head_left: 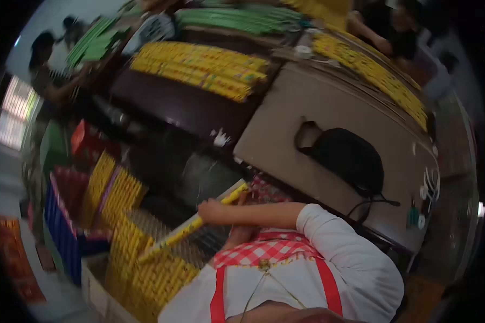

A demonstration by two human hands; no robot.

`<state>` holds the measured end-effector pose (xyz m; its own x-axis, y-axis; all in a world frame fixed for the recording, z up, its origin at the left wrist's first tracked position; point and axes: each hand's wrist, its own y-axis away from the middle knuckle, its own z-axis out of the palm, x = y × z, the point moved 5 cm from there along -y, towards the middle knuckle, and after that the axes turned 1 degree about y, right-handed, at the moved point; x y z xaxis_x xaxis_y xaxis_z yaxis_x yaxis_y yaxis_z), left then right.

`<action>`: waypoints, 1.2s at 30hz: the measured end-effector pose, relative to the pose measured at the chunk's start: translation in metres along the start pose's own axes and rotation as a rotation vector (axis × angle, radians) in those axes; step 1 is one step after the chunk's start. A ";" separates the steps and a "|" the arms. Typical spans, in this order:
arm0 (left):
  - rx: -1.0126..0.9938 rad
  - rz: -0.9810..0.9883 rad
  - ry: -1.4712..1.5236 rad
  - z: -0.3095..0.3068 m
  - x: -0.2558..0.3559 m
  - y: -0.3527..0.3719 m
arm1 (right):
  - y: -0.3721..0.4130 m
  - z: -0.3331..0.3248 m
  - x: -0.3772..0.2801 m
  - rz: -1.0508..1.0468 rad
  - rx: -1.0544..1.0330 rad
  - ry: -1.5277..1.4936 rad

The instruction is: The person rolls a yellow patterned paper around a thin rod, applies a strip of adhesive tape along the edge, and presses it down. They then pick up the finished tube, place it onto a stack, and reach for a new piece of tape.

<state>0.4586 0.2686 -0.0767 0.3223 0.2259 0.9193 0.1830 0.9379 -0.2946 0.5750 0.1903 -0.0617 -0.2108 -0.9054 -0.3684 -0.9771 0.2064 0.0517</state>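
A long, thin yellow patterned stick (pixel 186 229) with a pale edge slants across my lap. My right hand (pixel 213 211) is closed around it, towards its upper end. Below my right forearm, part of my left hand (pixel 241 232) shows, close to the upper end of the stick; its fingers are mostly hidden and blurred. The stick's lower end overlaps a dense stack of similar yellow sticks (pixel 161 277) in a pale box (pixel 94 282) at my left.
A blue crate (pixel 64 231) beside the box holds a yellow bundle (pixel 113 188). On the brown table (pixel 291 102) lies a black bag (pixel 350 159) with a strap. Yellow bundles (pixel 199 64) and green strips (pixel 237 20) lie farther back. Other people (pixel 51 75) work around the tables.
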 end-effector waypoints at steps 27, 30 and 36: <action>-0.522 0.621 -1.266 0.120 0.012 -0.405 | 0.598 -0.180 0.132 1.277 0.776 0.526; -0.592 0.602 -1.263 0.111 -0.015 -0.421 | 0.604 -0.164 0.148 1.196 0.758 0.541; -0.659 0.412 -1.347 0.064 -0.067 -0.435 | 0.602 -0.130 0.191 1.132 0.756 0.410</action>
<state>0.2981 -0.1372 0.0066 -0.5254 0.8296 0.1893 0.7723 0.5583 -0.3032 -0.0578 0.0933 0.0198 -0.9768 -0.1348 -0.1662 -0.0544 0.9075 -0.4165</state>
